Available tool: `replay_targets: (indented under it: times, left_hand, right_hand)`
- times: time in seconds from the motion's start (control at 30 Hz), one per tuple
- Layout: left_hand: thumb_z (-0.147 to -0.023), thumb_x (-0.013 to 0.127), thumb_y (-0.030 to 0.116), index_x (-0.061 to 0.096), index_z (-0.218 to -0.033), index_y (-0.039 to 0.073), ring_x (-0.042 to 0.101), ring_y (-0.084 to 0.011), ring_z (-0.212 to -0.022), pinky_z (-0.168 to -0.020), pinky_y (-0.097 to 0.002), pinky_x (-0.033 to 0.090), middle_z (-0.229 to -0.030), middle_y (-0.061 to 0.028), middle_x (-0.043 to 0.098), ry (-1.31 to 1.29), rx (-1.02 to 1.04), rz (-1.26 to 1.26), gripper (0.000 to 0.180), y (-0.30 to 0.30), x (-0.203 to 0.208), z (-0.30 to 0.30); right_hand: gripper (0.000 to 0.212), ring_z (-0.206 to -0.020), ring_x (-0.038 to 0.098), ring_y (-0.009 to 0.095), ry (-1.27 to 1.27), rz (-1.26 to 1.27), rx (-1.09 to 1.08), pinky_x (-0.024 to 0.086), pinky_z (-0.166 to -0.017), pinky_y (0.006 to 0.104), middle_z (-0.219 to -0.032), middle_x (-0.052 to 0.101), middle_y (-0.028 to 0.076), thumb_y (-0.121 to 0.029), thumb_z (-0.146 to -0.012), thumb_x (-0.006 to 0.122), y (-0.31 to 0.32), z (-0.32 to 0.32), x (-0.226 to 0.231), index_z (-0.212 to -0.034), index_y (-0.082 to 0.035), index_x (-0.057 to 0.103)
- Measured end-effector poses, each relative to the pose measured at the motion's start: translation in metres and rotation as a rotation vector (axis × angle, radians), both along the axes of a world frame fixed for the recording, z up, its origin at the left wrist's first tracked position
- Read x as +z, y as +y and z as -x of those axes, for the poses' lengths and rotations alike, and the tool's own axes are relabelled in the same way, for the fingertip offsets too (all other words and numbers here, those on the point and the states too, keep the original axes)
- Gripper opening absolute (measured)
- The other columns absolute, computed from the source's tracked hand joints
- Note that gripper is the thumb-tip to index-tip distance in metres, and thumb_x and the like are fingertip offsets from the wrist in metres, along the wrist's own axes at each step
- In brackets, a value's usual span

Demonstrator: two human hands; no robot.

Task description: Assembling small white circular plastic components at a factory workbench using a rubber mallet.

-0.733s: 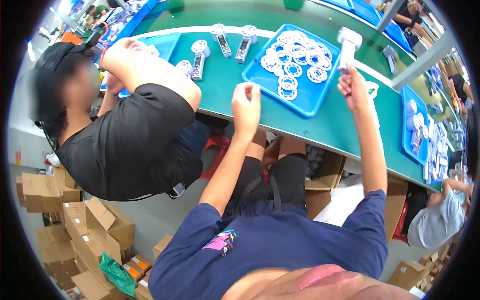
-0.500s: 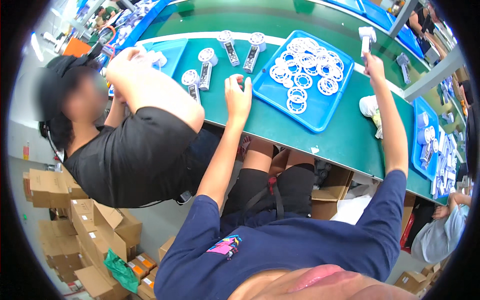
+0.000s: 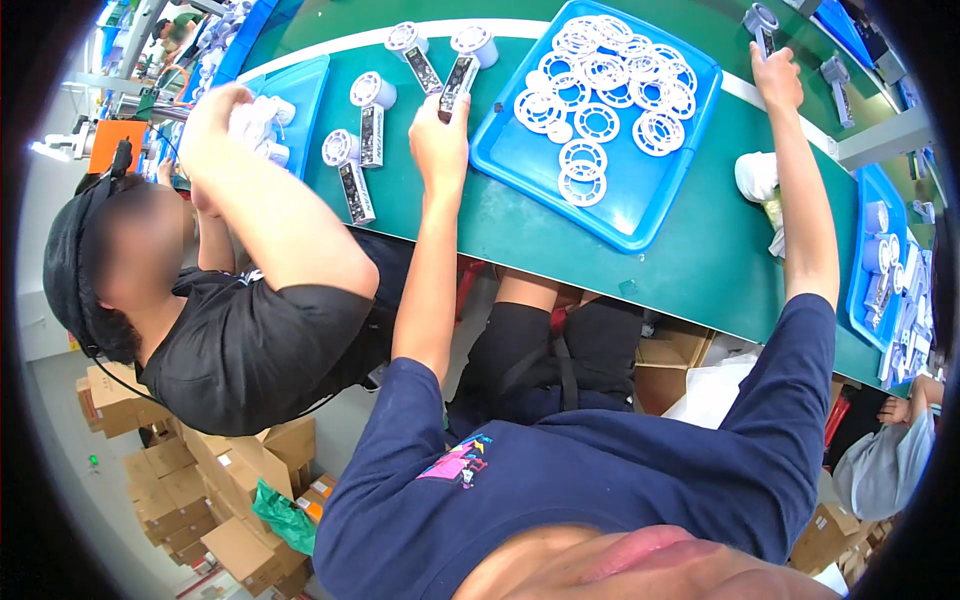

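Observation:
My left hand is closed around the handle end of a white handheld fan body with a round head and a dark circuit board along its handle. It rests at the end of a row with another fan body just left of it. My right arm reaches far out to the right. There, my right hand grips a second fan body by its handle, over the belt edge. Between my hands lies a blue tray holding many white slotted rings.
More fan bodies stand at left on the green table. A co-worker sits close on my left by another blue tray. A white plastic bag lies near my right forearm. A parts tray sits far right.
My left hand has moved forward and closed on a fan body that stood on the table. My right hand still holds its fan body, now farther out. The view has shifted.

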State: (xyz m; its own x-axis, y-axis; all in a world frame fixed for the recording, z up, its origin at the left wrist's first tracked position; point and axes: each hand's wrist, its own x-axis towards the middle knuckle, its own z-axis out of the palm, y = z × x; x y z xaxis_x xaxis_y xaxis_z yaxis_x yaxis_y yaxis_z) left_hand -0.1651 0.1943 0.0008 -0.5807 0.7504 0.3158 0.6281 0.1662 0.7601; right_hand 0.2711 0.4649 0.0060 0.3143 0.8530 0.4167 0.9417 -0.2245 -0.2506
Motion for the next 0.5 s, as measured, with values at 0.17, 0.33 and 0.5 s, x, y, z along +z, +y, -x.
replay_targets:
  times: [0.17, 0.33, 0.5]
  left_hand:
    - [-0.091, 0.068, 0.024, 0.065, -0.098, -0.005, 0.049, -0.0106, -0.061, -0.056, -0.0302, 0.042, -0.066, -0.0041, 0.056, -0.211, 0.03, -0.137, 0.03, -0.065, 0.007, -0.024]
    - [-0.092, 0.066, 0.016, 0.063, -0.103, -0.006, 0.053, -0.0112, -0.065, -0.061, -0.0299, 0.046, -0.072, -0.0068, 0.061, -0.339, 0.018, -0.212, 0.025, -0.14, 0.013, -0.065]
    - [-0.093, 0.065, 0.014, 0.063, -0.108, -0.006, 0.06, -0.0142, -0.071, -0.065, -0.0305, 0.049, -0.081, -0.0099, 0.065, -0.305, -0.04, -0.222, 0.025, -0.213, 0.011, -0.095]
  right_hand:
    - [0.024, -0.091, 0.066, 0.035, -0.163, -0.383, 0.756, 0.054, -0.078, 0.042, -0.106, 0.063, 0.017, -0.025, -0.091, 0.061, -0.068, 0.067, 0.035, -0.105, -0.005, 0.064]
    - [0.021, -0.095, 0.062, 0.035, 0.111, 0.018, 1.331, 0.051, -0.083, 0.0417, -0.102, 0.062, 0.016, -0.018, -0.088, 0.066, -0.204, 0.183, 0.03, -0.104, -0.004, 0.062]
    - [0.03, -0.089, 0.064, 0.035, -0.065, 0.082, 1.266, 0.053, -0.075, 0.0428, -0.106, 0.056, 0.016, -0.027, -0.088, 0.065, -0.237, 0.222, 0.007, -0.109, -0.006, 0.058]
